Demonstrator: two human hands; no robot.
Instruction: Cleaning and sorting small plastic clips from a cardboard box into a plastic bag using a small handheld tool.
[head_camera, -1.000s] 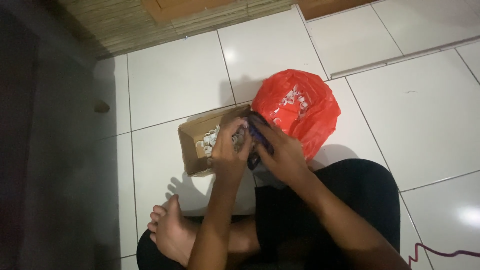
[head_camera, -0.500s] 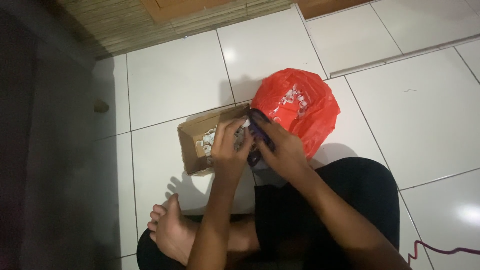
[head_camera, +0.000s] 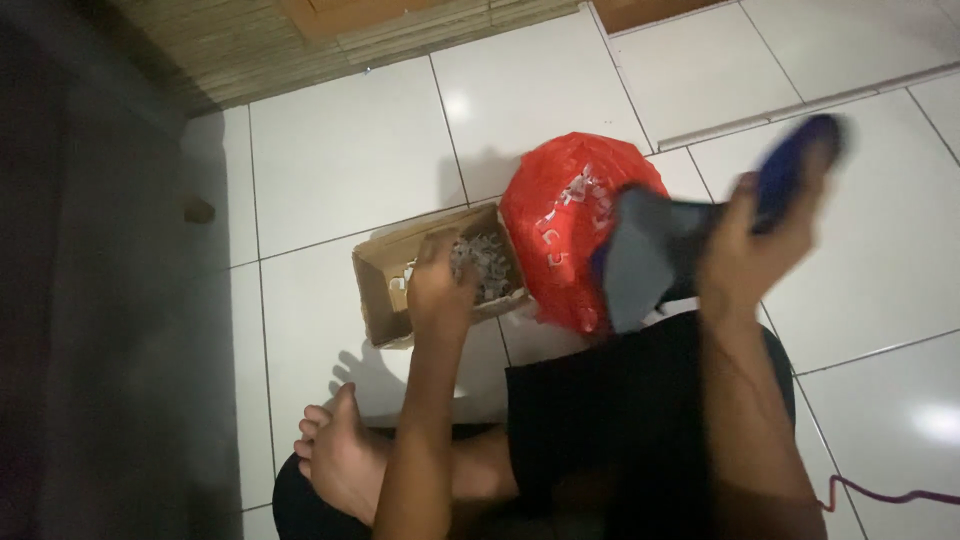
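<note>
I sit on a white tiled floor. My left hand (head_camera: 440, 290) reaches into an open cardboard box (head_camera: 385, 300) that holds several small pale pieces (head_camera: 487, 262); whether it grips any is hidden. My right hand (head_camera: 752, 245) is lifted to the right and holds a blurred dark blue object (head_camera: 790, 170) with a grey flap (head_camera: 640, 255) hanging from it. A red plastic bag (head_camera: 560, 215) lies just right of the box, between the two hands.
My bare foot (head_camera: 340, 460) and black-clad legs (head_camera: 600, 420) fill the lower part of the view. A woven mat (head_camera: 260, 40) lies along the far edge. A thin reddish cord (head_camera: 880, 495) trails at the lower right. A dark wall or panel (head_camera: 90, 300) runs down the left.
My right hand has swung up and to the right with the dark blue object, away from the box. My left hand stayed at the box.
</note>
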